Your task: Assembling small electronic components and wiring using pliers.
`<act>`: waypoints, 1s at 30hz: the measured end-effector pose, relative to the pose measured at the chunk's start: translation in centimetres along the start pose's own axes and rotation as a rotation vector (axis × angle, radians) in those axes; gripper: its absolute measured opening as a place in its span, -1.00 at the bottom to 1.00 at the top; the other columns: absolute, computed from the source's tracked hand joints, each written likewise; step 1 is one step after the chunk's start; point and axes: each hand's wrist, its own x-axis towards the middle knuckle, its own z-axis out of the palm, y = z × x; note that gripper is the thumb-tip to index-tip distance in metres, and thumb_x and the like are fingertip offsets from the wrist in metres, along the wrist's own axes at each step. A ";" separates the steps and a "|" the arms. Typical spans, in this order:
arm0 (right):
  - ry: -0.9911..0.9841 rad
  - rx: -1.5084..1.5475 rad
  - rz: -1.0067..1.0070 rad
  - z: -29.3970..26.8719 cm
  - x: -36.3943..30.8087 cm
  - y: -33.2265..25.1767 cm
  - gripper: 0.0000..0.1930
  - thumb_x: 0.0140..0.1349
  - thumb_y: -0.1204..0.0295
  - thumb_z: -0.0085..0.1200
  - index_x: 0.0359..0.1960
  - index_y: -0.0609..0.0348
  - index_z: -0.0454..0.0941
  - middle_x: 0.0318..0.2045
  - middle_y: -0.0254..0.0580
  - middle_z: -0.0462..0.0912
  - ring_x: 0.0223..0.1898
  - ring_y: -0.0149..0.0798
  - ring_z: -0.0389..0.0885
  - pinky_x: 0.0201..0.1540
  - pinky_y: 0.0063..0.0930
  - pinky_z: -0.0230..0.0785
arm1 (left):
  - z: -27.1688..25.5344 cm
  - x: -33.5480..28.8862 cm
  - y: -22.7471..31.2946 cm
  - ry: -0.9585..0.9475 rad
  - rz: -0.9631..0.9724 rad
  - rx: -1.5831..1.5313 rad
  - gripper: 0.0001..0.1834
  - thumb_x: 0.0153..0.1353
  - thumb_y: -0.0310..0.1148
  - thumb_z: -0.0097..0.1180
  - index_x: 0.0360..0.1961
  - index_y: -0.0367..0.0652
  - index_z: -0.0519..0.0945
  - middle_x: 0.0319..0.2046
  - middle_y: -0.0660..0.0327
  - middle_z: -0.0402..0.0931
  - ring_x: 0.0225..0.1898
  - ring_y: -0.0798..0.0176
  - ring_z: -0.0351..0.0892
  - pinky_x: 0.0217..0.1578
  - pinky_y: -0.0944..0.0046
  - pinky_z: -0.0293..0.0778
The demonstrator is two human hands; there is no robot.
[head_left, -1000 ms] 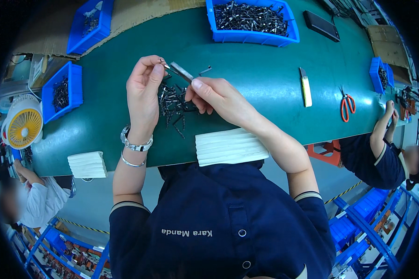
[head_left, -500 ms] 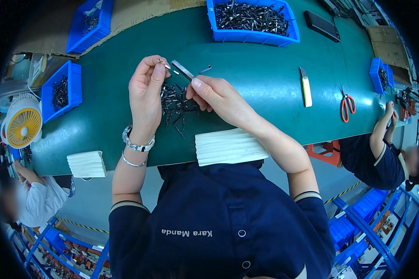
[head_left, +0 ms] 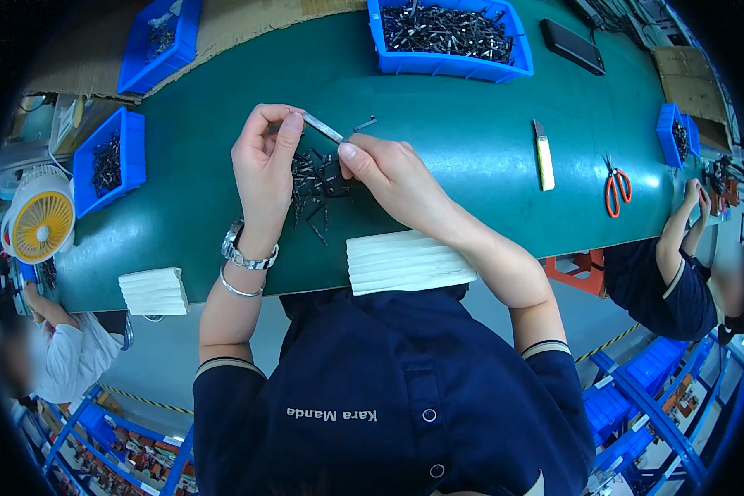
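Note:
My left hand [head_left: 266, 165] is pinched closed, and its fingertips meet the far end of a flat silver metal strip-like tool [head_left: 323, 127]. Any small part between those fingertips is hidden now. My right hand [head_left: 397, 171] grips the other end of the tool between thumb and fingers. Beneath and between my hands lies a loose pile of small thin black parts [head_left: 310, 186] with shiny bits, partly covered by the right fingers. One single black part [head_left: 364, 124] lies apart, just beyond the right hand.
A blue bin [head_left: 455, 69] of black parts stands far off, with smaller blue bins [head_left: 132, 153] at left. A yellow-handled cutter [head_left: 544, 157] and red-handled scissors [head_left: 617, 192] lie right on the green table [head_left: 463, 124]. A folded white cloth [head_left: 405, 263] lies at the near edge. Co-workers sit both sides.
The tool's tip and my left fingertips have come together. The thin dark part seen at my left fingertips before is out of sight. My left hand has shifted slightly right.

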 end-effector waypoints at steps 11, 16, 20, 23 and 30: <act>0.045 -0.299 0.019 0.0 -0.3 -1.0 -0.62 0.38 0.18 -0.15 -0.45 0.24 0.46 -0.58 0.05 0.56 -0.48 0.15 0.56 -0.42 -0.02 0.35 | 0.0 0.0 -0.3 0.014 0.115 0.134 -0.85 0.29 -0.39 0.11 -0.35 -0.24 0.46 -0.42 0.34 0.41 -0.43 0.56 0.32 -0.41 0.52 0.30; 0.035 0.021 -0.054 0.6 0.0 0.6 -0.54 0.43 0.12 -0.26 -0.46 0.26 0.43 -0.68 -0.13 0.42 -0.63 -0.18 0.44 -0.53 -0.31 0.24 | 0.5 -0.2 0.1 0.095 0.046 -0.014 -0.90 0.26 -0.46 0.13 -0.28 -0.26 0.49 -0.35 0.31 0.46 -0.38 0.54 0.38 -0.34 0.52 0.36; -0.153 0.360 0.133 0.7 -0.1 0.3 -0.50 0.46 0.07 -0.33 -0.52 0.20 0.38 -0.69 -0.39 0.27 -0.63 -0.47 0.26 -0.57 -0.53 0.12 | 0.6 -0.4 -0.5 0.067 0.128 0.009 -0.88 0.24 -0.48 0.15 -0.26 -0.28 0.49 -0.30 0.28 0.48 -0.35 0.52 0.40 -0.30 0.51 0.37; -0.172 0.405 0.155 0.5 0.0 0.5 -0.49 0.44 0.07 -0.31 -0.53 0.21 0.39 -0.69 -0.38 0.29 -0.63 -0.47 0.25 -0.57 -0.52 0.14 | 0.5 -0.4 -0.5 0.061 0.121 0.015 -0.85 0.23 -0.49 0.16 -0.23 -0.30 0.48 -0.27 0.25 0.48 -0.33 0.51 0.42 -0.28 0.50 0.39; -0.265 0.660 0.304 0.3 -0.4 -0.6 -0.50 0.46 0.05 -0.33 -0.56 0.13 0.28 -0.67 -0.54 0.06 -0.63 -0.58 0.01 -0.62 -0.65 -0.13 | 0.7 -0.3 -0.6 -0.091 -0.117 -0.394 -0.81 0.30 -0.34 0.10 -0.17 -0.23 0.48 -0.25 0.23 0.50 -0.19 0.41 0.45 -0.09 0.41 0.36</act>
